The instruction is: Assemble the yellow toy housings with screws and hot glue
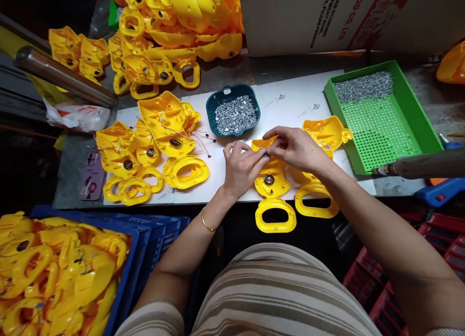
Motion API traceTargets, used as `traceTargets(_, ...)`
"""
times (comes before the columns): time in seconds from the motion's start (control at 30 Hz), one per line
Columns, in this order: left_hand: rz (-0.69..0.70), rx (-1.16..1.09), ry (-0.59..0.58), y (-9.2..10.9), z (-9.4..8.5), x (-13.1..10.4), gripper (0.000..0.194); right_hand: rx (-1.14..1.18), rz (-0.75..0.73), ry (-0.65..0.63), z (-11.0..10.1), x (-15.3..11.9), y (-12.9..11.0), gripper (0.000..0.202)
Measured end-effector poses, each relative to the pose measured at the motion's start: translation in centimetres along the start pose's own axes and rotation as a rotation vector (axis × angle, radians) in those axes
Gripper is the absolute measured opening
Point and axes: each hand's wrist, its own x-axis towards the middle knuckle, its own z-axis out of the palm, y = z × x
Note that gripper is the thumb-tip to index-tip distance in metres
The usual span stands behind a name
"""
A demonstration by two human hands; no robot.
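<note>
My left hand (241, 165) and my right hand (300, 148) meet over a yellow plastic shell (278, 181) on the white sheet. Their fingertips are pinched together around a small green part (266, 155), mostly hidden by the fingers; its kind cannot be made out. Inside the shell sits a round, dark-rimmed metal piece (269, 179), and its ring-shaped handle (275, 215) overhangs the table's front edge. Beyond my right wrist lies a second yellow shell (323, 132), partly covered by my hand and forearm.
Small metal parts fill a dark teal bowl (233, 111) behind my hands. A green basket (399, 132) with screws stands right. Wired yellow shells (165, 125) lie left, more (152, 55) are heaped behind. A blue crate (119, 278) is low left; a dark-handled tool (432, 164) juts in from the right.
</note>
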Motion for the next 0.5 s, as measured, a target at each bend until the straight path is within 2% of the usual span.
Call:
traceTargets(0.07, -0.072, -0.037, -0.005, 0.3, -0.3, -0.7, 0.018, -0.084, -0.062, 0.028, 0.1, -0.9, -0.3, 0.021)
traceTargets(0.17, -0.172, -0.107, 0.022, 0.8, -0.8, -1.3, 0.017, -0.307, -0.138, 0.207, 0.2, -2.6, -0.6, 0.022)
traceTargets(0.27, -0.181, -0.12, 0.037, 1.2, -1.2, -1.4, 0.017, -0.479, -0.076, 0.315, 0.3, -3.5, -0.6, 0.032)
traceTargets(0.37, -0.115, -0.031, 0.012, 1.5, -1.5, -1.3, 0.02, -0.505, -0.002, 0.214, 0.4, -3.3, -0.2, 0.047)
traceTargets(0.5, -0.039, 0.065, -0.024, 1.8, -1.7, -1.4, 0.022, -0.479, 0.023, 0.095, 0.6, -2.4, 0.3, 0.044)
